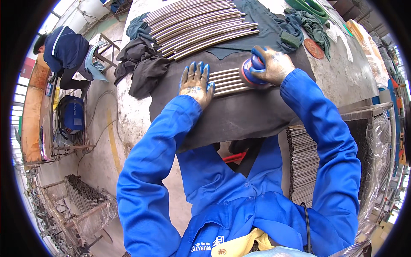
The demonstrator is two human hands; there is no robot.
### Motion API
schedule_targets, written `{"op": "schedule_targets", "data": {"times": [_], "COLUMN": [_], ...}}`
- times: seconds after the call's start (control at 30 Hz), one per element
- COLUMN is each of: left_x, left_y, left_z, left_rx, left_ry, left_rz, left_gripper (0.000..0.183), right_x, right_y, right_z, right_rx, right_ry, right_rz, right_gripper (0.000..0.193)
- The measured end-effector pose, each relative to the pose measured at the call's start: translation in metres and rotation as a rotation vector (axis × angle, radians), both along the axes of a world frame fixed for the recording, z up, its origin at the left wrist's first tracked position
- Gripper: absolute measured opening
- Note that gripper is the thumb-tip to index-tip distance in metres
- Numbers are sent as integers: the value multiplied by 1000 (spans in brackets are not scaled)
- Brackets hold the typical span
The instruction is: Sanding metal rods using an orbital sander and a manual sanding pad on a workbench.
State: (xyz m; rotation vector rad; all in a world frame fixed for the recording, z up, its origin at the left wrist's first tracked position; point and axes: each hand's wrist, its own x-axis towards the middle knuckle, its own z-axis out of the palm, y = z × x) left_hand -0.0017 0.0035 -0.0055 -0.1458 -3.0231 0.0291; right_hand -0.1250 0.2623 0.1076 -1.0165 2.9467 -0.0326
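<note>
In the head view, your left hand (196,85), in a soiled pale glove with blue fingertips, lies flat, fingers extended, on a row of straight, silvery metal rods (225,80). Your right hand (276,66), gloved alike, grips a rounded blue-and-red handheld tool (247,72) against the rods, which run between your hands over a dark grey cloth sheet (231,120). Small print marks both glove backs. Beyond your hands lies a wide layer of similar rods (201,28). Nearer you than your hands, your blue fabric jacket (265,210) bears white lettering and an emblem. Well left of your left hand, a blue boxy machine (72,113) shows white lettering.
</note>
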Motion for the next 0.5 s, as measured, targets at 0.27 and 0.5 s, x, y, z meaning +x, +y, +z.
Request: {"op": "schedule_targets", "data": {"times": [0.27,0.5], "left_x": [-15,-23], "left_y": [-1,-6], "left_z": [6,1], "left_rx": [10,53], "left_ry": [-49,-43], "left_rz": [39,39], "left_gripper": [67,67], "right_x": [-8,-4], "right_y": [2,-15], "right_z": [2,4], "right_rx": [17,53], "right_ry": [-24,-13], "right_rz": [-38,-2], "right_gripper": [63,65]}}
